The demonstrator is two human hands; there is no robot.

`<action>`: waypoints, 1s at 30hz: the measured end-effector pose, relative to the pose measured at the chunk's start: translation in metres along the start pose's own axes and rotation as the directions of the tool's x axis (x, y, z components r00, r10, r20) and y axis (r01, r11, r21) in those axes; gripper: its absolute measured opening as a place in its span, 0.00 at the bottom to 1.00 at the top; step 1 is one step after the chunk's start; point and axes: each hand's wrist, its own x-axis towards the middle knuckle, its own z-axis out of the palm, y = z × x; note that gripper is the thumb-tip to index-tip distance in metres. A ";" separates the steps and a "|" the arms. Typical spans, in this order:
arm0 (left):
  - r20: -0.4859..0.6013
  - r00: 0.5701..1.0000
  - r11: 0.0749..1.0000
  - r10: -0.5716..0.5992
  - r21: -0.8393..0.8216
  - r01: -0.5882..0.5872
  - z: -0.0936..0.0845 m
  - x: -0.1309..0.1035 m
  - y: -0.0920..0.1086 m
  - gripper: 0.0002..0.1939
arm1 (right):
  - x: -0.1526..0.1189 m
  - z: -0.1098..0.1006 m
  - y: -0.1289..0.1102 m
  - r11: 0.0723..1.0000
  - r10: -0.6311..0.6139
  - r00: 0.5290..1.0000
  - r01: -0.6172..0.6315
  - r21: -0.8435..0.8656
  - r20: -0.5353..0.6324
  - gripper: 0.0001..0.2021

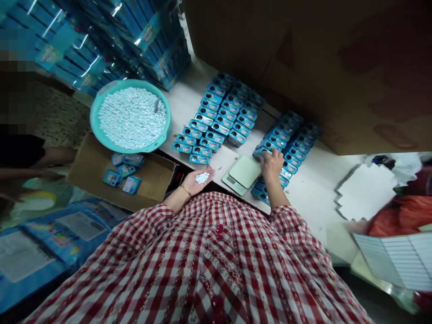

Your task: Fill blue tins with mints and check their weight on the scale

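the left hand (193,181) lies palm-up, holding white pellets (202,178); the right hand (272,164) touches a blue container (258,151) on the counter (312,198), its grip unclear. the bowl (95,118) is well filled: much seems left, what's done unclear.

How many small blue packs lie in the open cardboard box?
5 visible: upper-left pack, upper-right pack, middle pack, lower-left pack, lower-right pack. Others may be hidden.
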 end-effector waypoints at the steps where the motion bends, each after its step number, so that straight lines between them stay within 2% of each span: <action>1: 0.009 1.000 1.000 -0.014 0.013 0.014 0.002 0.001 -0.001 0.16 | -0.002 -0.001 0.009 0.999 -0.001 1.000 0.001 -0.033 0.019 0.10; 3: 0.034 0.999 0.999 -0.033 0.040 0.032 0.008 0.003 -0.003 0.16 | -0.002 -0.001 0.019 0.997 -0.033 0.998 0.036 -0.065 0.057 0.09; 6: 0.069 0.997 0.998 -0.038 0.061 0.034 0.013 0.002 -0.006 0.15 | -0.006 -0.009 0.019 0.992 -0.091 0.993 0.097 -0.083 0.070 0.11; 9: 0.078 0.996 0.997 -0.047 0.066 0.042 0.012 0.001 -0.010 0.15 | -0.023 -0.031 0.003 0.982 -0.161 0.984 0.168 -0.087 0.083 0.12; 12: 0.075 0.994 0.994 -0.079 0.082 0.073 0.012 0.000 -0.017 0.14 | -0.044 -0.048 -0.021 0.962 -0.258 0.955 0.268 -0.054 0.146 0.12; 16: 0.104 0.986 0.986 -0.129 0.122 0.116 0.017 -0.001 -0.027 0.14 | -0.058 -0.044 -0.045 0.950 -0.302 0.917 0.312 0.000 0.261 0.13; 21: 0.138 0.975 0.978 -0.173 0.140 0.153 0.017 -0.005 -0.031 0.14 | -0.074 -0.043 -0.067 0.951 -0.307 0.924 0.287 0.118 0.226 0.13; 23: 0.152 0.970 0.976 -0.191 0.137 0.171 0.013 -0.006 -0.032 0.15 | -0.084 -0.046 -0.085 0.924 -0.373 0.887 0.325 0.202 0.274 0.13; 27: 0.105 0.961 0.961 -0.255 0.142 0.239 0.002 -0.008 -0.035 0.16 | -0.097 -0.046 -0.127 0.823 -0.557 0.713 0.405 0.398 0.427 0.14; 30: 0.026 0.964 0.956 -0.265 0.135 0.259 -0.003 -0.011 -0.037 0.15 | -0.098 -0.039 -0.143 0.796 -0.599 0.641 0.412 0.444 0.479 0.14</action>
